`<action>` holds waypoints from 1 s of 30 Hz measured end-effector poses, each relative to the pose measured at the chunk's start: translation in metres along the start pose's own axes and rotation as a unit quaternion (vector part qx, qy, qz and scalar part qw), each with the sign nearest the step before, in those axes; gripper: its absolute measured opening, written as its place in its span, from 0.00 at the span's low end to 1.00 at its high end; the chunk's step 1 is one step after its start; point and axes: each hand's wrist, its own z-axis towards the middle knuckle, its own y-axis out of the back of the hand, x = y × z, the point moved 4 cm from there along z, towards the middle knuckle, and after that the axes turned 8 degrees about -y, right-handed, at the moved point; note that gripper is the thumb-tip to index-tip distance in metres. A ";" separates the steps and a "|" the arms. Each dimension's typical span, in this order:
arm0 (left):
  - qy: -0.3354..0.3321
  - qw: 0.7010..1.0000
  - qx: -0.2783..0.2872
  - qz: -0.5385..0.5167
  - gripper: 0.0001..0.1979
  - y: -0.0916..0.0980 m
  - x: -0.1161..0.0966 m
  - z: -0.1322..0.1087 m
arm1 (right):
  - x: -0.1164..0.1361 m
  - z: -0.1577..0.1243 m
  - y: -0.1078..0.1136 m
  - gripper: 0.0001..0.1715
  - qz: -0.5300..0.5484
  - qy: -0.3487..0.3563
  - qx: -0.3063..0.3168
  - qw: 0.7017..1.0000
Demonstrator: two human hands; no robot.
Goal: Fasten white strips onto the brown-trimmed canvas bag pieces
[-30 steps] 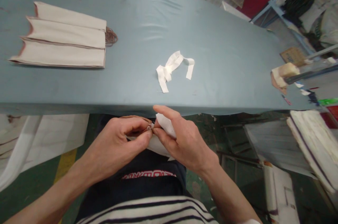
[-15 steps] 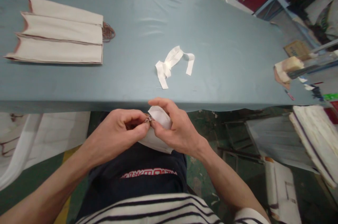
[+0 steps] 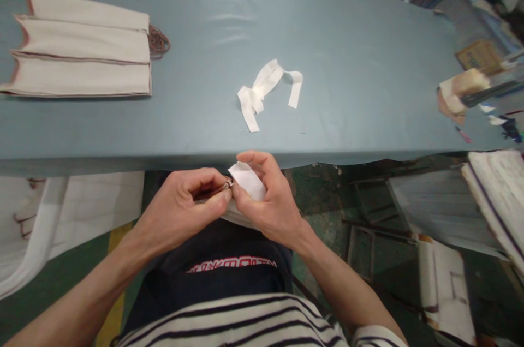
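Over my lap, just in front of the table edge, both hands meet at a white piece of fabric [image 3: 249,180]. My right hand [image 3: 268,199] is closed on it, thumb on the near side and fingers behind. My left hand [image 3: 194,199] pinches a thin brown cord [image 3: 219,190] against the fabric's left edge. A small shiny bit shows between the fingertips, too small to name. The lower part of the fabric is hidden behind my right hand. On the table beyond lies a loose bundle of white strips [image 3: 262,88].
Three folded cream bags [image 3: 85,44] with brown edging lie on the table [image 3: 196,90] at left, brown cords [image 3: 159,41] bunched at their end. A yellowish block [image 3: 470,82] and a cardboard box [image 3: 480,58] are at far right. A white curved frame [image 3: 45,238] stands at lower left.
The view has shifted a little, so the bags sit further left and the right-hand things further right. Both hands keep their hold; the fabric's upper corner is turned slightly and less hangs below.
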 end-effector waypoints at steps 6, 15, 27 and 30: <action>-0.019 0.999 0.001 0.032 0.14 0.003 -0.005 0.003 | 0.001 0.000 0.001 0.24 -0.061 0.041 0.001 0.997; -0.044 0.998 0.016 0.051 0.13 0.004 -0.007 0.008 | 0.016 0.004 0.013 0.19 -0.194 0.148 0.038 0.969; -0.021 0.995 -0.060 0.081 0.16 -0.006 -0.007 0.012 | 0.001 0.010 0.004 0.21 -0.071 0.021 -0.037 0.997; -0.007 0.994 -0.095 0.049 0.15 -0.012 0.003 0.009 | -0.008 0.014 -0.001 0.23 0.023 -0.046 -0.035 0.998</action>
